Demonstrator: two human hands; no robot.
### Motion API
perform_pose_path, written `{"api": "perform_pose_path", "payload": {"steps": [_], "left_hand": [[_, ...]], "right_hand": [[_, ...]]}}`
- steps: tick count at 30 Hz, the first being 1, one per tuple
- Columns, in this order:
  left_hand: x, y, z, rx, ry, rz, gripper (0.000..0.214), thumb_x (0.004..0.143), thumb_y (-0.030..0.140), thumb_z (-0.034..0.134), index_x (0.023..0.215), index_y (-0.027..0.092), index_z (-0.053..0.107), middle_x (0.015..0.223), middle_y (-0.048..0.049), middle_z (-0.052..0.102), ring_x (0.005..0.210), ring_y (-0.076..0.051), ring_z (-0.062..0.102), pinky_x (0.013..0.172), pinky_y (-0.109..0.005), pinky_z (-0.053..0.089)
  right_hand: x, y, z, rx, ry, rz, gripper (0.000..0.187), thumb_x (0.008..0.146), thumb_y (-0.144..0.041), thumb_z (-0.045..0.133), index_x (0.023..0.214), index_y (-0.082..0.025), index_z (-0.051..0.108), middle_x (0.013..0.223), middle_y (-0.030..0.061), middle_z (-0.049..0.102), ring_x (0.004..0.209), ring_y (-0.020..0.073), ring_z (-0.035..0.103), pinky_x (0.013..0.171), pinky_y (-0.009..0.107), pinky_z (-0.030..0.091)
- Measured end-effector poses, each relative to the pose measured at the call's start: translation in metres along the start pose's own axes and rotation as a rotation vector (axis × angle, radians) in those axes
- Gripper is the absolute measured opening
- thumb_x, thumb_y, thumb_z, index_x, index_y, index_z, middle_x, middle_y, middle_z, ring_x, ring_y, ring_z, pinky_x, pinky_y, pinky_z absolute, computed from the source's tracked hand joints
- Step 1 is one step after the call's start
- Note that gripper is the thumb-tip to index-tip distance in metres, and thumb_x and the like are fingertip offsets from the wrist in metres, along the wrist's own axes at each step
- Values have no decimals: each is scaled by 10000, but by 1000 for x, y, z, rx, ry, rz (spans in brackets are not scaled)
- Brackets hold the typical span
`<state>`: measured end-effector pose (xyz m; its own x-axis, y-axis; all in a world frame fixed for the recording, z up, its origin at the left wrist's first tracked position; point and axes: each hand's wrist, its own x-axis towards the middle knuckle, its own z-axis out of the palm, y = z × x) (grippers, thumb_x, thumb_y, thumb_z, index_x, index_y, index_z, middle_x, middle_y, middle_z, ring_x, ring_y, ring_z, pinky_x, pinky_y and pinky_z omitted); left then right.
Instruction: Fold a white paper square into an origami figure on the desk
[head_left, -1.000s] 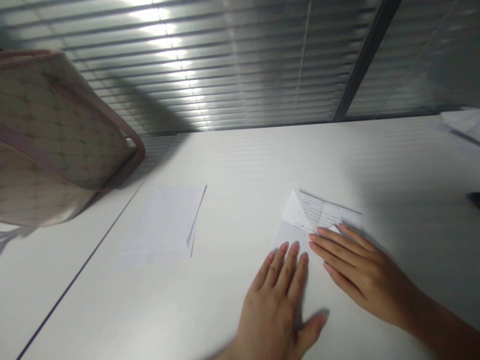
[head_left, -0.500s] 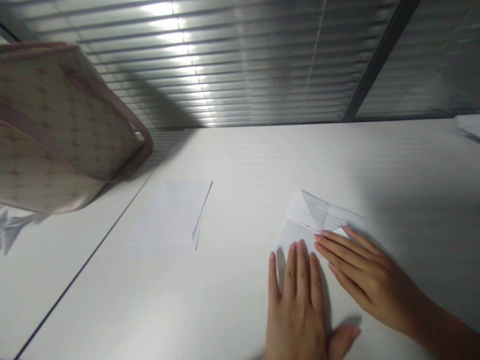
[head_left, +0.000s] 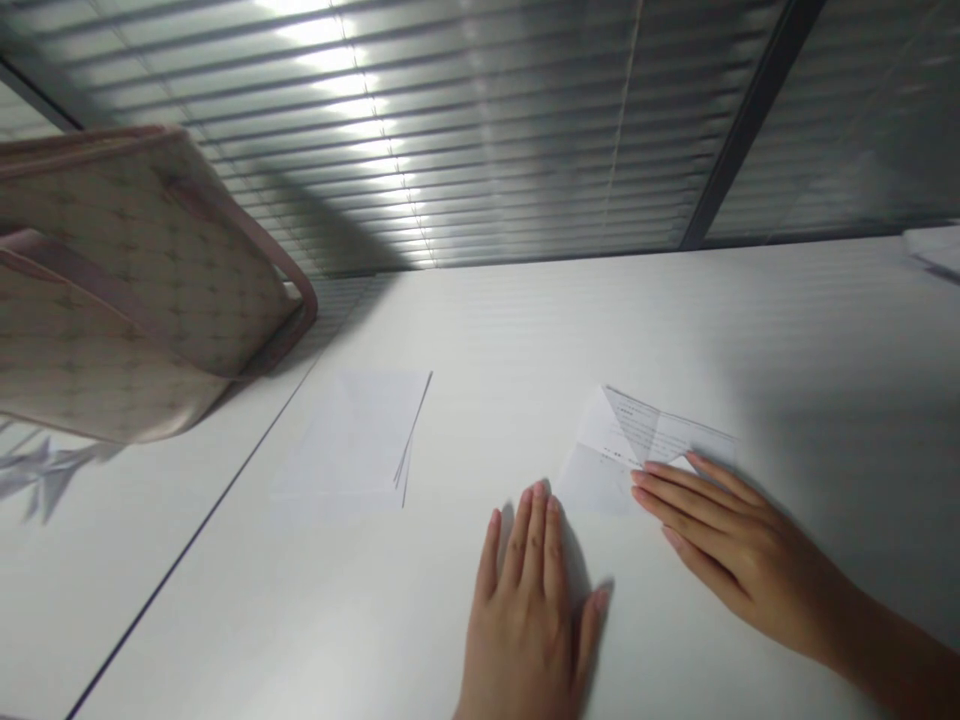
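Folded paper (head_left: 616,438), white, creased, partly printed: lying on the worktop (head_left: 510,345). Right hand (head_left: 731,542): laid flat over the folded paper's near right part. Left hand (head_left: 527,608): palm down, just beside its near left corner. White sheets (head_left: 351,435), overlapping: left of it. Patterned bag (head_left: 142,290), pinkish handles: farther left. Slatted blinds (head_left: 517,140): behind it.

Folded paper (head_left: 637,430): on the table (head_left: 517,340);
Right hand (head_left: 739,550): fingertips over the folded paper — palm at four o'clock from it;
Left hand (head_left: 525,610): at seven o'clock, just beside the folded paper;
Paper stack (head_left: 349,435): at nine o'clock from the folded paper;
Bag (head_left: 142,280): at ten o'clock from the paper stack;
Blinds (head_left: 517,150): at twelve o'clock — behind the table
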<state>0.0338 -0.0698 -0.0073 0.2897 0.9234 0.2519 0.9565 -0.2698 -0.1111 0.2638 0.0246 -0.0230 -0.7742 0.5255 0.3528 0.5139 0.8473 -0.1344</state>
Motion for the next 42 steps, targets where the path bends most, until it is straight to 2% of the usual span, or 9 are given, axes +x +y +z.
{"api": "perform_pose_path", "payload": {"steps": [3,6,10,16,20,24,31,37,42], "left_hand": [[11,-18,-7,-76,-56,91,613,944,393,439,1381,-32,372,1461,-242,375,1364,-306,366,1058,-446,404],[38,-38,-16,-203,-147,263,572,956,287,443,1454,59,277,1515,-162,311,1413,-225,272,1112,-396,351],[72,-58,-20,-310,-311,509,646,927,457,508,1454,136,318,1517,-120,327,1416,-209,260,1165,-395,236],[62,-58,-20,-315,-312,509,643,901,540,485,1378,109,459,1428,-160,470,1395,-296,306,1147,-457,268],[36,-40,-21,-238,-236,525,600,887,425,565,1372,88,460,1299,-184,565,1336,-374,387,1063,-513,395],[31,-26,-15,-162,-144,447,398,915,301,568,1267,117,554,1092,-153,652,1071,-312,620,883,-445,549],[46,-29,-4,-67,-57,581,283,944,124,465,1200,74,574,1169,-168,654,1084,-276,622,865,-389,541],[48,-28,-15,40,-154,652,307,902,41,420,1153,34,597,1162,-210,657,1057,-302,641,772,-383,573],[57,-39,-23,-299,-173,492,201,928,103,469,941,155,662,966,-77,716,881,-206,683,734,-312,581]], "right_hand": [[2,0,0,35,8,-6,413,920,-172,489,1331,-194,521,1310,65,612,1251,199,524,1109,469,362],[4,-1,0,64,51,-26,386,923,-161,488,1300,-215,553,1272,46,641,1220,189,549,1106,464,366],[6,4,1,41,116,-75,320,935,-107,461,1180,-223,632,1230,9,669,1180,167,568,1102,423,342],[10,14,2,-49,81,12,377,899,-46,449,1167,-239,631,1193,23,683,1052,204,615,902,416,433],[29,9,-1,62,-9,34,363,930,-117,441,1267,-190,555,1289,56,627,1154,192,569,1002,427,394],[50,11,-1,216,-108,-67,400,929,-260,534,1321,-179,510,1371,64,561,1238,193,512,1023,397,410],[37,10,-1,269,-35,-77,226,903,-227,591,1112,-185,665,1106,48,712,1076,176,607,947,352,478],[13,6,0,302,9,-19,313,877,-258,633,1183,-195,634,1216,38,675,1109,172,614,955,331,498],[17,8,2,350,76,14,211,932,-187,533,1081,-206,681,1158,34,707,1022,156,665,918,333,528]]}}
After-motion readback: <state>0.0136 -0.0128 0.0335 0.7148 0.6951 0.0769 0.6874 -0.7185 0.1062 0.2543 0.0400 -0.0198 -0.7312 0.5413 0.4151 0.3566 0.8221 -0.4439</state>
